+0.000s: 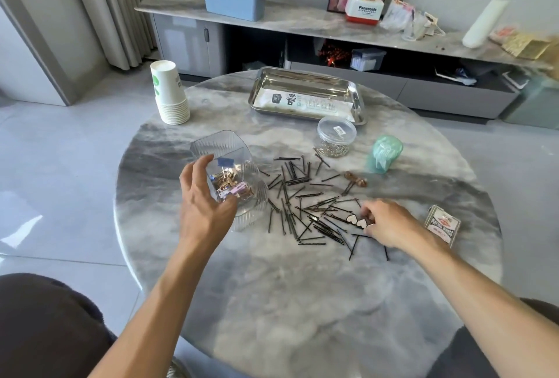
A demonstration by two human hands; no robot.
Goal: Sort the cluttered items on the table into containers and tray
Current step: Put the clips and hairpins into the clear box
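Three small white heart-shaped clips [360, 222] lie among the scattered black bobby pins [305, 202] at centre right of the frame, and the right hand [390, 223] is down on them — its fingertips curled in and pinching at the heart nearest the knuckles, though whether the piece is already lifted off the grey marbled round table [302, 302] cannot be told. Left of centre, the left hand [205, 196] cups the near wall of the clear ribbed plastic container [239, 172], fingers spread wide and bent round the side, thumb low at its front; the container leans toward the pile and already holds a few pinkish and brown clips. Picking the decorated clips seems to be the step in hand, and it would go best by taking one heart at a time, pinching it by its edge so that no loose pin rides along, then carrying it over the tilted rim before letting go — the left hand steadying the container and keeping its mouth turned toward the pile. A brown bow-shaped clip [356, 180] waits above the pile, near the pale green plastic roll [384, 154]. Farther up sit the small clear lidded jar of silver paper clips [335, 138] and the shiny steel tray [354, 90] holding a flat white packet, while a boxed deck of playing cards [442, 225] lies at the right edge
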